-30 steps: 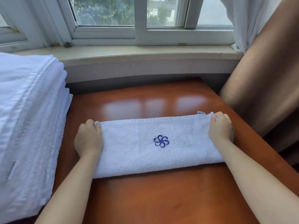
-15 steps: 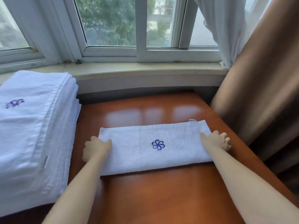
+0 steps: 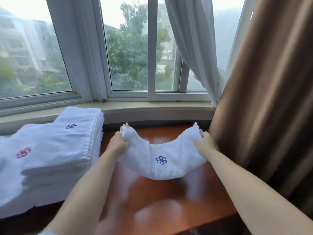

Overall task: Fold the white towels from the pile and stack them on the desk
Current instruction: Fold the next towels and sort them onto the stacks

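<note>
Folded towel [image 3: 162,160] sagging, gripped at both ends

White-framed bay window [image 3: 128,48]; pale sill [image 3: 152,107]; brown curtain [image 3: 271,99]; glossy reddish desk [image 3: 160,209]

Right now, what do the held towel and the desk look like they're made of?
Towel: soft white terry cloth, likely cotton; fuzzy nap, sags between left hand and right hand, blue stitched flower. Desk: reddish-brown wood or veneer, glossy finish; it mirrors the window light.
</note>
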Action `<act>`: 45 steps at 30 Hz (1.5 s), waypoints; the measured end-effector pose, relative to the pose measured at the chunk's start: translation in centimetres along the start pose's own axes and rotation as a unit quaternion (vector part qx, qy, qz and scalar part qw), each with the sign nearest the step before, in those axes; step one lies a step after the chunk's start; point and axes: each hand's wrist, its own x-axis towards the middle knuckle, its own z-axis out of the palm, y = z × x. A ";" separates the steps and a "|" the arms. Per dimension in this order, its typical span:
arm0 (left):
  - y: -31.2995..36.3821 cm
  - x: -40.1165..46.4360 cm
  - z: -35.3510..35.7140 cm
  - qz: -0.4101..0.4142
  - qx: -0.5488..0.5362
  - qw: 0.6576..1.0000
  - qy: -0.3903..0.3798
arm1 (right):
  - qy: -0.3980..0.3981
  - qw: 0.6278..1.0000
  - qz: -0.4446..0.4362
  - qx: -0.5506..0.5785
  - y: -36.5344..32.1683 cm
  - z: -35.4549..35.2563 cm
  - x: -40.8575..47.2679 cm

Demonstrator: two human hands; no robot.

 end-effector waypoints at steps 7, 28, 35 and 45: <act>1.9 -3.9 -7.2 0.038 -0.006 0.994 0.104 | 0.034 0.997 -0.064 -0.017 -6.3 -3.1 -2.5; -3.0 -7.1 -35.8 -0.139 -0.189 0.967 0.098 | 0.047 0.897 -0.438 -0.028 -42.2 7.1 -11.9; -10.5 -3.2 -38.9 -0.192 -0.279 0.931 0.136 | 0.038 0.884 -0.462 -0.068 -49.6 17.6 -13.1; -16.7 0.2 -40.3 -0.323 -0.291 0.888 -0.149 | 0.024 0.838 -0.519 -0.165 -55.6 29.6 -11.1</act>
